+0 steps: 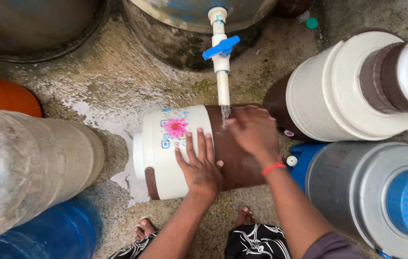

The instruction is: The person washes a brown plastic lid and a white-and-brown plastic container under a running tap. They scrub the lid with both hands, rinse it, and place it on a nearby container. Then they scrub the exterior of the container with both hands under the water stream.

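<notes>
A brown and white water cooler jug (175, 148) with a pink flower print lies on its side on the wet concrete ground. My left hand (199, 165) presses flat on its side, fingers spread. My right hand (252, 130), with a red band on the wrist, rests on the brown part under a stream of water. The water runs from a white pipe (222, 86) with a blue tap handle (221, 47), fixed to a large drum (184, 24).
A second brown and white jug (347, 91) stands at the right, a grey and blue one (371, 192) below it. At the left are a large grey container (26, 163), an orange vessel (7, 96) and a blue drum (45, 235). My bare feet (244, 216) show at the bottom.
</notes>
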### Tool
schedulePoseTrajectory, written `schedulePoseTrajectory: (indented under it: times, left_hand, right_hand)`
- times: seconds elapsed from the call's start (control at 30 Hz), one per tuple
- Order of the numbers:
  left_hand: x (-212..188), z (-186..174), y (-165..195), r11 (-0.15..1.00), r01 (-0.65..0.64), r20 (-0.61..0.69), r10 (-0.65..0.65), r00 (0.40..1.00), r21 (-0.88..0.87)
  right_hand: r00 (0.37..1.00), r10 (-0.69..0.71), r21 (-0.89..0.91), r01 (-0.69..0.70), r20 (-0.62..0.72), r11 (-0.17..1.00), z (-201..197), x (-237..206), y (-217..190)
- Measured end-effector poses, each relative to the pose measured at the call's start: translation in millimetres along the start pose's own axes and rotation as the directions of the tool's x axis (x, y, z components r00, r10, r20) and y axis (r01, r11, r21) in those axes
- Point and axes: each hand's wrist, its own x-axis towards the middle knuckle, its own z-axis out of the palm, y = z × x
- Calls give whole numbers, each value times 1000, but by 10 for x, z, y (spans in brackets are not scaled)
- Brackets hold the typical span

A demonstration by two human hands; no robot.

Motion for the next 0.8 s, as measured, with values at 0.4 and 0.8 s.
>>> schedulePoseTrajectory:
  times: [0.4,0.8]
  left_hand:
    - [16,-4,28,1000,-10,84,8,996,21]
    - [181,-57,-75,1000,10,40,-11,999,21]
  right_hand:
    - [980,-161,-229,183,113,956,217,119,-78]
    - [874,-461,69,475,-151,877,382,-38,-310]
